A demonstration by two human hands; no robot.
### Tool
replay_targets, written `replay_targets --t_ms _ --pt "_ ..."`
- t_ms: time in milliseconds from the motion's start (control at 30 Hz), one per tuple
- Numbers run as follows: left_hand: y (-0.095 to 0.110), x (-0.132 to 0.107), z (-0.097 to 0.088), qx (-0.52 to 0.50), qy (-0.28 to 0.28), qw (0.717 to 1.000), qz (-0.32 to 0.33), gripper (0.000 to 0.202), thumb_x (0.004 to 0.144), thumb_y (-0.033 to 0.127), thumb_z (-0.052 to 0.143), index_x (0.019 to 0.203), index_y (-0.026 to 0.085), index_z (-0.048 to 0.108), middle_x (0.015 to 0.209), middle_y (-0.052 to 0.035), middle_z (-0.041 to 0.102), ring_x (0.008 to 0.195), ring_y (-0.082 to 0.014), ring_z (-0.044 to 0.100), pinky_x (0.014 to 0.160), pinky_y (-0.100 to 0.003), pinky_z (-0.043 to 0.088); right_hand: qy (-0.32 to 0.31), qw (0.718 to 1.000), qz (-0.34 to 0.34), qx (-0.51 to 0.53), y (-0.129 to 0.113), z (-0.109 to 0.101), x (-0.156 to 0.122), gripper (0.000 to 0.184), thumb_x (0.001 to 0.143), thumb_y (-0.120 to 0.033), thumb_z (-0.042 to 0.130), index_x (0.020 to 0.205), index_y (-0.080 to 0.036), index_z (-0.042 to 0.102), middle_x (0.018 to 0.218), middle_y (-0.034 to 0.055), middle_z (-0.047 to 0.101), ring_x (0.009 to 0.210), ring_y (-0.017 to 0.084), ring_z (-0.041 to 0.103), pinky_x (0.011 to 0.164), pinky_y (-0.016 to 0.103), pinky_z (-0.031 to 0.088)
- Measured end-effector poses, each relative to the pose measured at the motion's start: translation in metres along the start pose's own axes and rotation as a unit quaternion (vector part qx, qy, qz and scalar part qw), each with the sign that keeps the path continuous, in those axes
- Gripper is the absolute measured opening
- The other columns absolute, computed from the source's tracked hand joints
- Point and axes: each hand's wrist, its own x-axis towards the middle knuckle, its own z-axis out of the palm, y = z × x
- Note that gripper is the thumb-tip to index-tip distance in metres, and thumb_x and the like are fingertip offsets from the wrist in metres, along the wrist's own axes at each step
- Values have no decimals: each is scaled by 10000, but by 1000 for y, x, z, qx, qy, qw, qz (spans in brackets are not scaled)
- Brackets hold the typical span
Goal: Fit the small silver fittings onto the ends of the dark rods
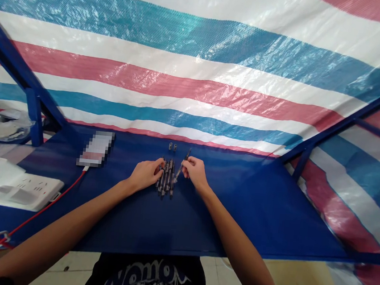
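Note:
Several dark pens with clear barrels (165, 180) lie side by side in a bunch on the blue table (238, 201). My left hand (145, 174) is at the left edge of the bunch, its thumb and fingers curled against the pens there. My right hand (194, 172) pinches a single pen (183, 162) just right of the bunch, tilted with its upper end pointing away from me. Behind the bunch stand two small grey cylindrical pieces (172, 146); their exact kind is too small to make out.
On the left lies a phone (95, 149), its screen blurred, with a red cable (67, 191) plugged in. A white power strip (34, 188) sits nearer the left edge. Blue metal bars (34, 114) and a striped tarp (182, 83) close off the back and sides.

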Motion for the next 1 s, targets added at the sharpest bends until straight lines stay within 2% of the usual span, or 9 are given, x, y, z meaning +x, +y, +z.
replay_targets --t_ms 133,233,333,400,467,567,767,933,1000 --pt "-1 -1 -3 -41 80 996 15 322 938 441 368 962 214 596 773 -3 658 676 -139 593 624 -230 398 -46 986 52 155 -2 0 0 208 647 -355 602 695 -158 554 588 23 640 409 115 551 415 216 406" --pt "-2 -2 -2 -66 111 990 63 378 942 485 370 1032 210 615 903 -29 686 769 -140 620 707 -229 439 -78 972 53 213 -5 2 -2 255 634 -366 667 734 -145 586 673 54 688 469 128 603 456 224 449" --pt "-4 -3 2 -60 116 986 101 366 946 459 384 1041 210 634 1004 -50 696 907 -163 641 788 -243 464 -95 966 36 237 -5 2 -3 241 646 -351 692 760 -151 621 666 28 672 487 120 596 466 225 448" --pt "-6 -3 4 -52 120 987 96 353 953 426 378 1019 207 647 1021 -52 700 926 -171 648 797 -252 474 -75 967 20 241 -4 1 -1 220 649 -333 695 774 -159 644 594 -12 620 448 104 549 440 221 423" --pt "-7 -2 4 -49 125 988 80 337 956 398 379 1004 207 652 1004 -47 705 912 -172 654 790 -255 479 -44 971 -1 237 -1 0 0 208 656 -330 694 777 -167 648 553 -31 586 422 100 519 424 223 408" --pt "-8 -2 2 -47 129 988 70 318 959 367 378 1005 210 651 1008 -40 705 912 -168 653 797 -251 474 -14 977 -16 214 1 0 1 215 677 -359 686 761 -169 629 570 -15 611 430 113 541 437 235 431" --pt "-6 -2 3 -17 116 991 60 268 951 340 418 1038 220 641 1016 -35 703 920 -176 651 773 -243 468 -58 987 -55 136 -5 12 -1 228 740 -395 621 753 -167 613 626 15 641 477 123 574 494 251 487" --pt "-10 0 5 -29 136 990 23 260 941 267 416 1071 203 631 1065 -41 691 937 -189 653 794 -266 481 49 995 -69 43 3 4 38 197 758 -313 558 844 -154 638 698 14 633 554 117 578 514 234 492" --pt "-13 1 7 -35 141 989 17 258 936 259 416 1061 199 634 1064 -41 692 938 -193 653 806 -274 484 60 997 -48 3 9 2 60 229 714 -254 597 912 -155 654 793 24 652 647 132 602 555 247 517"
